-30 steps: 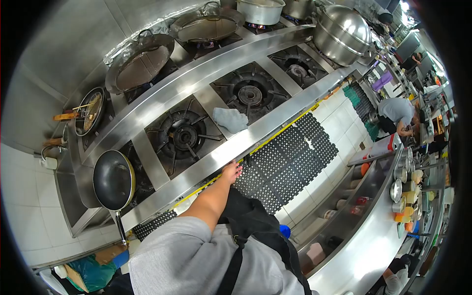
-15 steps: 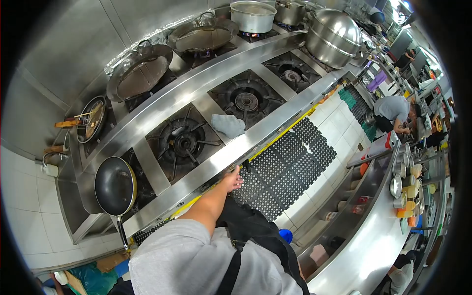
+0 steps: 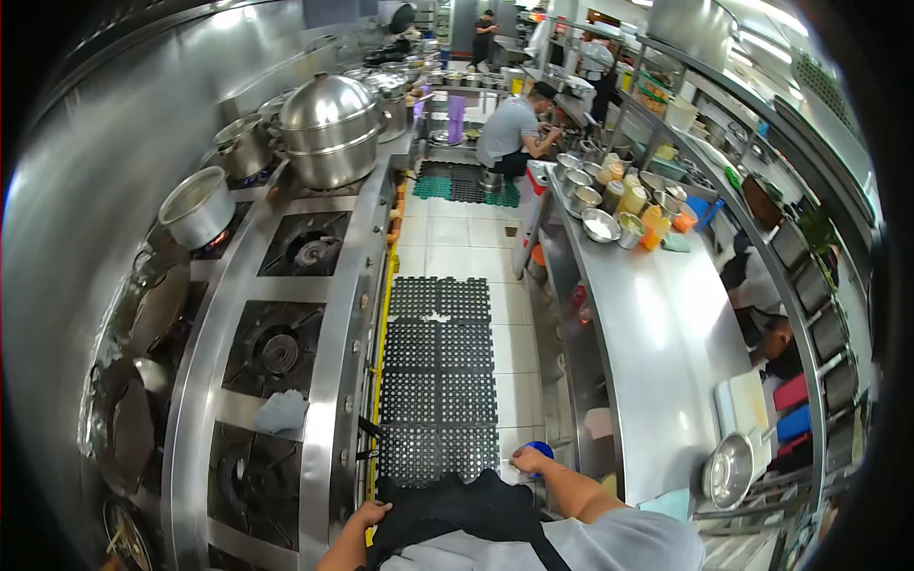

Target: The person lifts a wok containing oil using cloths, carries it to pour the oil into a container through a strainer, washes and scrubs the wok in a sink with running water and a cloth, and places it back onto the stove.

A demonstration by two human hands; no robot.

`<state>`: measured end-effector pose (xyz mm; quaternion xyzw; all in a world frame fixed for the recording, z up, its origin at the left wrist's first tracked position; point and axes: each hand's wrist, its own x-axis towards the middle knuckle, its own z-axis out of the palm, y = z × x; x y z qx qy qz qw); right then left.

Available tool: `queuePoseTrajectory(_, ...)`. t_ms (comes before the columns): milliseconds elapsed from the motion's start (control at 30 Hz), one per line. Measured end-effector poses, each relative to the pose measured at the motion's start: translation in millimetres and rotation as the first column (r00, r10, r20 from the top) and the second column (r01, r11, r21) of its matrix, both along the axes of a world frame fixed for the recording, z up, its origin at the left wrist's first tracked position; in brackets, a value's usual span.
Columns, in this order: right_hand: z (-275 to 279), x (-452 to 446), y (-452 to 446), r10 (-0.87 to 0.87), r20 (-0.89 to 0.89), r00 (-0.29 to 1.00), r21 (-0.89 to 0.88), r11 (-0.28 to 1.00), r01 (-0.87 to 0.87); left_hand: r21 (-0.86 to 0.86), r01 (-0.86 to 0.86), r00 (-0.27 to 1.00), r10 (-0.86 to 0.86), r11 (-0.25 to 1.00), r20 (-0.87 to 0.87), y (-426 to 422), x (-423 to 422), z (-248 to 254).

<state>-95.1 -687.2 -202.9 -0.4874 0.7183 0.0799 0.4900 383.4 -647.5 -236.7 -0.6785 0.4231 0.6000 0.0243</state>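
Apparently our right hand [image 3: 528,461] was curled against a round blue thing [image 3: 543,450], low beside the counter [image 3: 657,324], though we could not tell whether the fingers were clamped on it. Our left hand [image 3: 371,515] hung beside the black apron [image 3: 447,514], near the stove [image 3: 326,409]; whether its fingers were apart or together, we could not tell. We judged that a loose grip and a bump against the counter might drop the blue thing onto the mat [image 3: 438,371]. The grey rag [image 3: 281,411] lay between two burners, so a lit flame could scorch it. The blue thing's far side was hidden, and the pan [image 3: 129,535] was cut off at the lower edge.
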Motion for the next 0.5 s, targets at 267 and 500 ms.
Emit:
queuePoseTrajectory(267,-34,-4,30,-0.114,0.058,0.992,-0.124,0.985,0.121,-0.743,-0.038,0.968,0.208,0.668,0.137,-119,24,207)
queuePoseTrajectory(500,20,7,62,-0.501,0.238,0.832,0.149,0.866,0.478,-0.763,0.349,0.840,0.179,0.544,0.512,-146,79,176)
